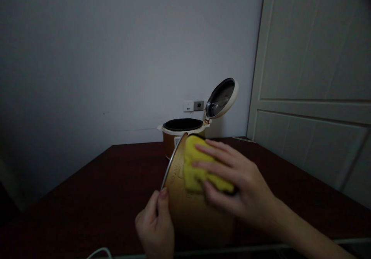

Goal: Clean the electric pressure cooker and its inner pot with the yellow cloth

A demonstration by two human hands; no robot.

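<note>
My left hand (pixel 156 222) grips the rim of a gold-coloured inner pot (pixel 199 220), its thumb on the outer wall. The pot is tilted on its side above the front of the table, its rim facing left and its outside turned up. Fingers spread over a yellow sponge (pixel 197 166), my right hand (pixel 234 178) holds it flat against the pot's outer wall. A dark layer shows along the sponge's edge. Behind the pot stands a rice cooker (pixel 169 139) with a brown body, white trim and a raised lid (pixel 222 99). The pot hides part of its front.
The dark red table (pixel 116 185) reaches back to a pale wall (pixel 130 58) with wall sockets (pixel 193 105). A light panelled door (pixel 313 97) stands along the right side. A white cord (pixel 101 250) curls at the front edge.
</note>
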